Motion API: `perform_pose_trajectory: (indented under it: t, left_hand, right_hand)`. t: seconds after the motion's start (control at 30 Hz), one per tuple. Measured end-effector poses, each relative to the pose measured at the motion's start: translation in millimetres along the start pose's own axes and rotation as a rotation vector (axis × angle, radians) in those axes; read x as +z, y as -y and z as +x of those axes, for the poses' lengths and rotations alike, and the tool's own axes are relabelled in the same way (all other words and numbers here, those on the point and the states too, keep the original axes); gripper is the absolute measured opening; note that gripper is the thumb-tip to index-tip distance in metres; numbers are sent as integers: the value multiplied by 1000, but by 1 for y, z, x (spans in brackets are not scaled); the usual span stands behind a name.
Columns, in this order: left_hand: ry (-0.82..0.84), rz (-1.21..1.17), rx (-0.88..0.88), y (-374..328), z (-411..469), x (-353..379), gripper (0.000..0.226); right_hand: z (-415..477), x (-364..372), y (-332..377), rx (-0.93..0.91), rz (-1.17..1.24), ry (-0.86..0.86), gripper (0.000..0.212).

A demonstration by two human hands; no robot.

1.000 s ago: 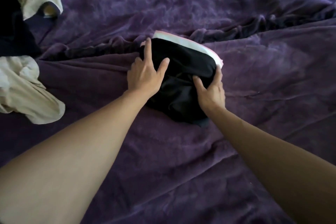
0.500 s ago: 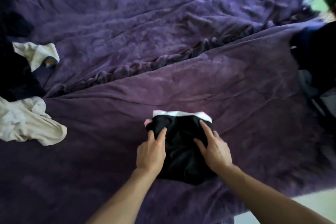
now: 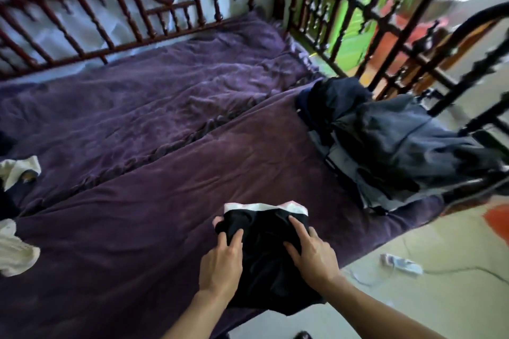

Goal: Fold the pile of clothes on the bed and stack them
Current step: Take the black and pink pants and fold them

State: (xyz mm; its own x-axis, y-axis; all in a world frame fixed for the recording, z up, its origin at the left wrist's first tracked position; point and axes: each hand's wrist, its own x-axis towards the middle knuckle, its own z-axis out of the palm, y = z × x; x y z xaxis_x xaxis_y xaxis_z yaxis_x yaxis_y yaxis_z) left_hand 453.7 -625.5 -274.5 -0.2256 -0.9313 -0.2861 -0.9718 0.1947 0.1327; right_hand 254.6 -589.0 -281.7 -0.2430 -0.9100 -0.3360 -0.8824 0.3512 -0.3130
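A folded black garment (image 3: pixel 264 256) with a white and pink band along its far edge is lifted above the near edge of the bed. My left hand (image 3: pixel 221 264) grips its left side, fingers under the cloth and thumb on top. My right hand (image 3: pixel 312 254) grips its right side the same way. A stack of dark blue and grey folded clothes (image 3: pixel 391 146) lies at the right end of the bed. Unfolded cream clothes (image 3: pixel 13 250) and a dark piece lie at the left edge.
The bed is covered with a rumpled purple blanket (image 3: pixel 143 146). A red-brown lattice headboard (image 3: pixel 110 8) runs along the far side and a dark metal frame (image 3: pixel 413 36) at the right. The pale floor (image 3: pixel 413 270) holds small scraps.
Both hands have pulled the black garment toward me and lifted it off the blanket. My view has swung up and right, bringing the bed frame and the dark stack into sight.
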Motion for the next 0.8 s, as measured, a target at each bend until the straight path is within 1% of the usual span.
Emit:
perform_pose_trajectory:
  t: [0.17, 0.3, 0.63, 0.8]
  left_hand:
    - [-88, -55, 48, -73, 12, -38, 40]
    - [-165, -91, 107, -108, 43, -67, 39]
    - [-205, -246, 186, -184, 153, -115, 42]
    - [-241, -377, 215, -222, 201, -144, 41]
  right_hand:
    - [12, -73, -46, -24, -9, -89, 61]
    - [41, -115, -61, -47, -71, -155, 61]
    - [131, -207, -104, 8, -71, -243, 62]
    - [182, -265, -124, -66, -32, -255, 61]
